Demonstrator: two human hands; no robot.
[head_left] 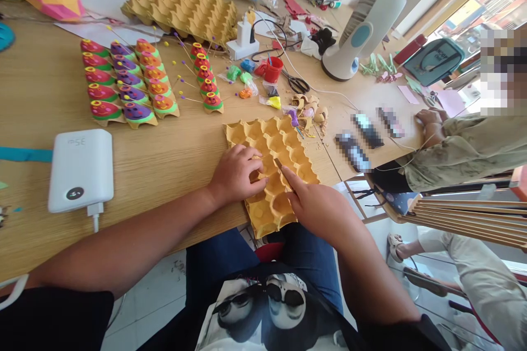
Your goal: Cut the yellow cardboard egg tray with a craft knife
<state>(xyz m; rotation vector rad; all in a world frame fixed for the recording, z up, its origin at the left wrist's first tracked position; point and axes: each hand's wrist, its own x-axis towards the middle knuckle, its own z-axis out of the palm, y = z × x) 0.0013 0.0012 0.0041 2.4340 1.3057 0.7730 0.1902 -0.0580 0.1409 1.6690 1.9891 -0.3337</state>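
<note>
A yellow-brown pulp egg tray lies at the table's front edge, its near end jutting out over my lap. My left hand grips the tray's left side, fingers curled over its ridges. In my right hand is a small knife, the index finger stretched along its back. The short blade points away from me and touches the tray between two rows of cups. Its handle is hidden in my palm.
Painted egg-cup strips stand at left, beside a white power bank. Another egg tray sits behind them. Scissors, a red cup, clay bags and a fan are farther back. A person's arm rests at right.
</note>
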